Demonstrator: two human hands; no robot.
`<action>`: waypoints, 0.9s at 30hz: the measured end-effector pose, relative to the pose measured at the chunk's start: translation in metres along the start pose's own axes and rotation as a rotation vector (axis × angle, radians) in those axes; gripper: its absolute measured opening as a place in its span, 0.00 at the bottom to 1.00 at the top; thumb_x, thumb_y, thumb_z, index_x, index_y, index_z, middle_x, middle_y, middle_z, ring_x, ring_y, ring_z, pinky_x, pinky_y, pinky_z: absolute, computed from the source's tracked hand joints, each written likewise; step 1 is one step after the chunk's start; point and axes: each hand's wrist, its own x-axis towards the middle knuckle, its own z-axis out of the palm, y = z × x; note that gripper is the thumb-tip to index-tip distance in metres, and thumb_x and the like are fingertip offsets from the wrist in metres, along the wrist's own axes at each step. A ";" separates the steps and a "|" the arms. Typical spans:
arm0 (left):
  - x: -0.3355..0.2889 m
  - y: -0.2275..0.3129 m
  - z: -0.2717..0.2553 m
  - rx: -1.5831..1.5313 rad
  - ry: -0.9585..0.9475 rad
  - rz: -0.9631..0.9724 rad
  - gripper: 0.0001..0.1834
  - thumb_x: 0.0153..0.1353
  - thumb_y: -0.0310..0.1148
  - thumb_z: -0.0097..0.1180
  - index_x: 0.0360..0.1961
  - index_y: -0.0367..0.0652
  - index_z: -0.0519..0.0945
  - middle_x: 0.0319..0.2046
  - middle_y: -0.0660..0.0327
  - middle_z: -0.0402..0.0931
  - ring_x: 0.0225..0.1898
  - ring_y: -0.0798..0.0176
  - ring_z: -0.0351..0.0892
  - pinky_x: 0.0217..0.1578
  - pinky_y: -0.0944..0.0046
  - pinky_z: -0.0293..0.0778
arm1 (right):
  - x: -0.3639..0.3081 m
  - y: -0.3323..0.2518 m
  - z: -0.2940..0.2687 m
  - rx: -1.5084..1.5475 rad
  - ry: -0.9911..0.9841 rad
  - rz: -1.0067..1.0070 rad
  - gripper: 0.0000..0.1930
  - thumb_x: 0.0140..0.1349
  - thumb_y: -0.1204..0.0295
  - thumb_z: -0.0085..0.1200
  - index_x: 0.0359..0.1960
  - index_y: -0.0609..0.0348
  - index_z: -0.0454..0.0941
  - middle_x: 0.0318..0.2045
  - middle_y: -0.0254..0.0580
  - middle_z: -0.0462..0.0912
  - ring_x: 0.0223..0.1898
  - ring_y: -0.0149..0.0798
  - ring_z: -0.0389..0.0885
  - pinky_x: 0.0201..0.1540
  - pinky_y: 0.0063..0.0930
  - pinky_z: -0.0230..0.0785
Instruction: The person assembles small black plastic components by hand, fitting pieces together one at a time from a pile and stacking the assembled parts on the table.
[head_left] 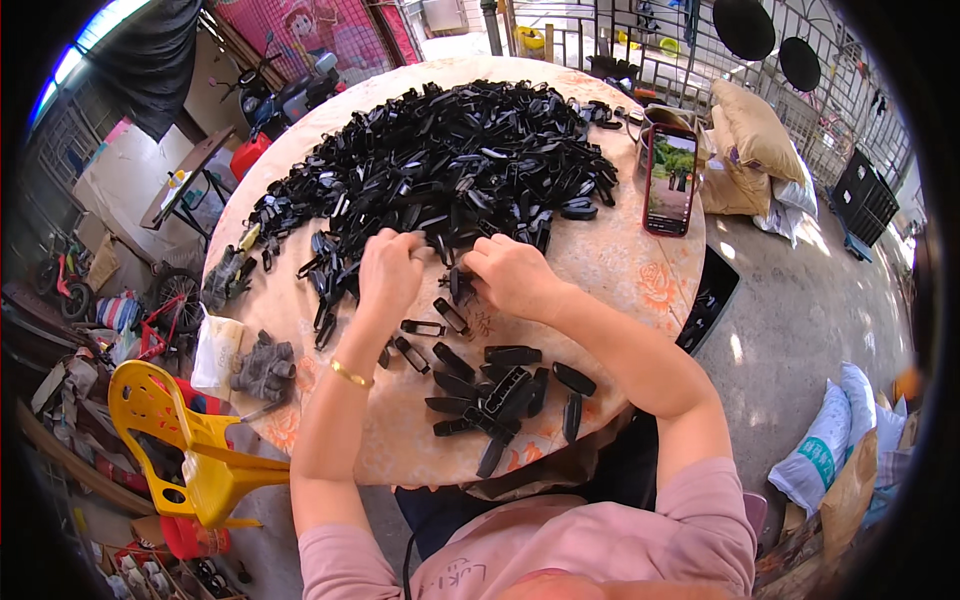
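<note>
A big heap of small black plastic parts [450, 165] covers the far half of a round table [620, 260]. My left hand [388, 272] and my right hand [508, 272] rest at the heap's near edge, fingers curled around black parts. A small black piece [458, 284] shows between the two hands. A gold bangle [351, 375] circles my left wrist. Closer to me lies a smaller cluster of black parts [495, 395], with a few open black frames [422, 328] beside it.
A phone [670, 180] stands propped at the table's right side, screen lit. Grey gloves [264, 368] and a white bag [215, 352] lie at the left edge. A yellow plastic chair [185, 450] stands at lower left. Sacks [755, 150] sit at right.
</note>
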 end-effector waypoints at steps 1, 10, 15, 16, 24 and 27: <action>0.001 0.000 0.005 -0.002 0.000 0.003 0.09 0.49 0.32 0.58 0.31 0.40 0.80 0.29 0.55 0.72 0.36 0.53 0.72 0.37 0.60 0.69 | -0.001 0.000 -0.001 -0.005 -0.020 0.009 0.05 0.45 0.74 0.53 0.25 0.58 0.73 0.28 0.41 0.73 0.35 0.42 0.73 0.35 0.30 0.70; -0.001 0.005 0.020 0.334 -0.010 0.081 0.11 0.43 0.23 0.51 0.32 0.40 0.75 0.35 0.56 0.66 0.41 0.53 0.65 0.37 0.60 0.67 | -0.002 0.008 -0.006 -0.080 0.025 0.034 0.05 0.47 0.76 0.50 0.27 0.59 0.71 0.25 0.42 0.74 0.33 0.42 0.74 0.33 0.30 0.70; -0.021 0.007 0.012 -0.061 -0.030 0.167 0.13 0.44 0.20 0.51 0.34 0.37 0.73 0.26 0.55 0.75 0.29 0.54 0.75 0.34 0.58 0.70 | 0.006 0.002 -0.021 0.236 0.130 0.218 0.10 0.48 0.78 0.48 0.34 0.61 0.71 0.26 0.44 0.75 0.30 0.44 0.75 0.32 0.32 0.70; -0.020 0.010 0.010 -0.065 -0.032 0.171 0.13 0.44 0.20 0.51 0.34 0.37 0.73 0.26 0.55 0.75 0.29 0.54 0.75 0.34 0.58 0.70 | 0.007 0.002 -0.022 0.381 0.133 0.260 0.11 0.48 0.79 0.47 0.36 0.62 0.71 0.27 0.46 0.76 0.29 0.45 0.75 0.31 0.32 0.69; -0.018 0.031 -0.019 -1.410 -0.252 -0.454 0.14 0.54 0.17 0.40 0.42 0.35 0.71 0.41 0.55 0.72 0.31 0.61 0.79 0.31 0.68 0.77 | 0.008 -0.005 -0.022 0.568 0.261 0.277 0.24 0.49 0.84 0.46 0.52 0.63 0.66 0.30 0.41 0.72 0.28 0.30 0.71 0.32 0.20 0.67; -0.017 0.028 -0.018 -1.549 -0.320 -0.505 0.17 0.54 0.16 0.39 0.46 0.34 0.70 0.42 0.55 0.72 0.36 0.59 0.79 0.38 0.66 0.77 | 0.007 -0.012 -0.017 0.806 0.275 0.283 0.21 0.50 0.84 0.52 0.49 0.66 0.69 0.32 0.37 0.73 0.30 0.27 0.72 0.33 0.19 0.68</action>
